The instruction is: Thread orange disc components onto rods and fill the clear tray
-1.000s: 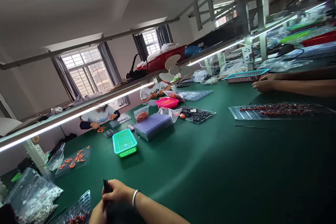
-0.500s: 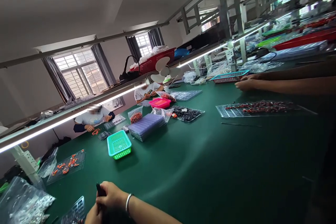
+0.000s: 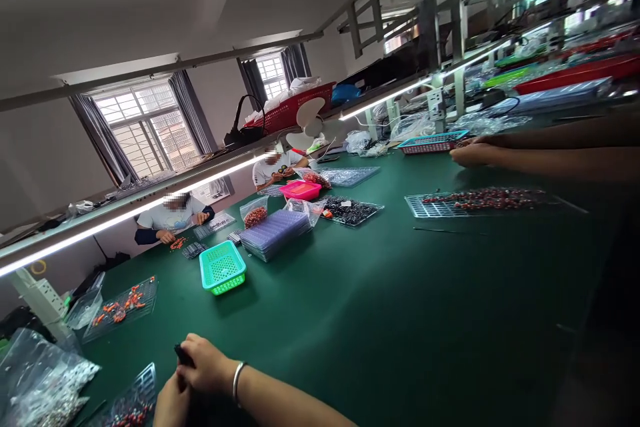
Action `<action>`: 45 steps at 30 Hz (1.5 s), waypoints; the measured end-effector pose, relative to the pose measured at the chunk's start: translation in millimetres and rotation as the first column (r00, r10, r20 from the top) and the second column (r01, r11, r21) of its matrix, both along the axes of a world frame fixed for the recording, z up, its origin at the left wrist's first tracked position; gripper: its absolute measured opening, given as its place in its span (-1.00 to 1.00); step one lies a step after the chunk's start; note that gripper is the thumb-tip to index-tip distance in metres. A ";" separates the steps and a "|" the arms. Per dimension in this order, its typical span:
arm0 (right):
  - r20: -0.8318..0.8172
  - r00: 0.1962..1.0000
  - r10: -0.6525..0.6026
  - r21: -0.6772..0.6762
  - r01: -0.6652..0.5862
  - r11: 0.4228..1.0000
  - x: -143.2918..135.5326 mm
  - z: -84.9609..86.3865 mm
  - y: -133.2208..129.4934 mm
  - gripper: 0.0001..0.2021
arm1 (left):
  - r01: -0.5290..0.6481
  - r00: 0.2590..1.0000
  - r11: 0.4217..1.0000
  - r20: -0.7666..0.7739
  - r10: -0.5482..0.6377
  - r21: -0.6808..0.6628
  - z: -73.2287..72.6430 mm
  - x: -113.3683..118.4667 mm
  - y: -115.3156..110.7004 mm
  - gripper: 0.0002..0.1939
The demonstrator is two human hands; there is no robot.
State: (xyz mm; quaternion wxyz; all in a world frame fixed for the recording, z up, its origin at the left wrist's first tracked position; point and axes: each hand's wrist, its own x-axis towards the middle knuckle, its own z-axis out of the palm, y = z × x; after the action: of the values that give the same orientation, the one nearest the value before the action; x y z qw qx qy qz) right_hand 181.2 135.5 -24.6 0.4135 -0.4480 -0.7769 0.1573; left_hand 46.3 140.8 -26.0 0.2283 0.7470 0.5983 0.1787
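At the bottom left, my right hand, with a silver bangle on its wrist, is closed round a small black piece. One end of the piece sticks out past the fingers; its kind cannot be told. Just below, my left hand is closed against the right one, and whatever it pinches is hidden. Left of my hands lies a clear grid tray with small red and dark parts, cut off by the frame's edge. A plastic bag of small silvery parts is beyond it.
A green basket stands ahead, beside stacked purple-tinted trays. Orange parts lie on a tray at left. At right, another person's hands work near a tray of dark red parts. Two people sit across the green table.
The whole view has shifted a little, so everything sits slightly further left and higher. My hands stay together around the black piece. More of the tray's red parts shows beside them.
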 end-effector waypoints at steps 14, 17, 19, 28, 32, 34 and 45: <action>0.015 1.000 -0.002 -0.014 0.002 1.000 0.3 -3.1 -0.3 -0.83 | 0.025 0.999 0.995 -0.038 -0.028 -0.093 11.0 7.6 -4.7 -0.79; 0.016 1.000 -0.005 -0.014 0.006 1.000 0.0 -2.3 -1.1 -0.82 | 0.031 0.998 0.994 -0.051 -0.036 -0.101 12.6 8.0 -6.0 -0.77; 0.011 1.000 -0.004 -0.009 0.004 1.000 -0.4 -2.3 -1.9 -0.82 | 0.032 0.998 0.995 -0.057 -0.038 -0.099 13.5 8.8 -8.2 -0.76; -0.034 0.999 0.006 -0.005 -0.006 1.000 -0.7 -10.3 -0.2 -0.80 | 0.059 0.996 0.993 -0.058 -0.065 -0.100 12.8 11.2 -16.2 -0.72; -0.018 1.000 -0.009 -0.016 0.009 1.000 0.9 -10.4 -1.1 -0.80 | 0.066 0.996 0.993 -0.061 -0.072 -0.096 11.4 12.0 -14.7 -0.73; -0.015 1.000 -0.026 -0.017 0.026 1.000 0.8 -10.1 -2.4 -0.80 | 0.067 0.996 0.993 -0.059 -0.073 -0.094 10.0 11.9 -14.5 -0.74; -0.028 1.000 0.007 0.032 -0.006 0.999 5.3 -8.1 -5.7 -0.83 | 0.108 0.994 0.992 -0.007 -0.109 -0.071 0.9 9.7 -12.3 -0.73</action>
State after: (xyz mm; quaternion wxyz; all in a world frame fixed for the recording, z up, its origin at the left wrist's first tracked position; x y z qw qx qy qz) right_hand 186.4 129.8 -32.7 0.4311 -0.4365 -0.7748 0.1525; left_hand 55.9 128.4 -25.1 0.2607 0.7708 0.5639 0.1410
